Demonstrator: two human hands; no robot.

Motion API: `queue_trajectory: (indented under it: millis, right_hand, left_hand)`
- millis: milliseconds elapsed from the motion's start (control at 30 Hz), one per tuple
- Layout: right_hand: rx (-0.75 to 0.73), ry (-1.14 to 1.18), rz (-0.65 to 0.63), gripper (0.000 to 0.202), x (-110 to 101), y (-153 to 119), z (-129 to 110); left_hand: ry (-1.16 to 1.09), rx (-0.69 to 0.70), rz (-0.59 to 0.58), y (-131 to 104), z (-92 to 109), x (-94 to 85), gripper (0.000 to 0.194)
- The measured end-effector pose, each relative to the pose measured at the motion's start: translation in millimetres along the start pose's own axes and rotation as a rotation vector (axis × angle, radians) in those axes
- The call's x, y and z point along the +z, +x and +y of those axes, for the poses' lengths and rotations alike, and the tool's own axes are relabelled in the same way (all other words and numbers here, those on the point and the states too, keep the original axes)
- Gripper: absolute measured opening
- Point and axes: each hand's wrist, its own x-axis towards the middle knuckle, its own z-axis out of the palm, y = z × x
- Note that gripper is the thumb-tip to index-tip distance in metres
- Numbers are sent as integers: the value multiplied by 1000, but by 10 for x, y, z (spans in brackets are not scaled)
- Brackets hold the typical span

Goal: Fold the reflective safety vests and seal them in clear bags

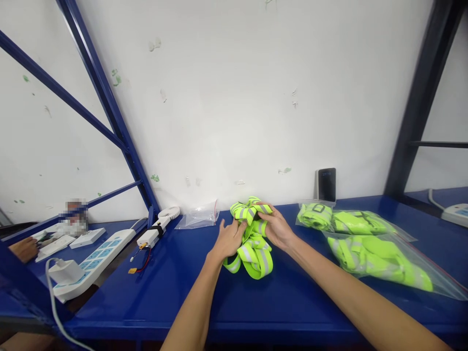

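A bundle of neon yellow reflective straps with silver-grey bands is held a little above the blue table, its loops hanging down toward the surface. My left hand grips the bundle from the left, fingers closed against the webbing. From the right, my right hand holds the upper part, thumb and fingers pinching the folded strap. Some fingertips of both hands are hidden behind the folds. An empty-looking clear zip bag lies behind, to the left of my hands.
Several clear bags with neon straps lie at the right. A phone leans against the wall. At left are a white handheld fan, a wired white device and a power strip. Another person's hand shows far left.
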Motion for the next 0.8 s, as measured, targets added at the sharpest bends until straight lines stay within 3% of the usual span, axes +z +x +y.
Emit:
queue_trajectory:
  millis: [67, 133, 300, 433, 567, 667, 800]
  right_hand:
    - [18, 3, -23, 33, 8, 0, 8]
    - [35, -5, -50, 37, 7, -7, 12]
    - [-72, -287, -133, 42, -21, -34, -5]
    - [-180, -578, -170, 30, -53, -24, -39]
    - [-150, -535, -170, 18, -103, 25, -70]
    - [-87, -455, -165, 17, -104, 34, -70]
    - [37, -378, -51, 44, -40, -23, -19]
  left_hand:
    - [140, -28, -96, -3, 32, -49, 29]
    - [106, -75, -185, -14, 86, -52, 37]
    - [-378, -184, -132, 4, 129, 141, 52]
    - [-815, -385, -239, 61, 89, 249, 55]
    - [-894, -551, -311, 54, 137, 209, 53]
    - [-867, -492, -199, 33, 189, 173, 51]
    - [-829, -310, -31, 30, 185, 138, 52]
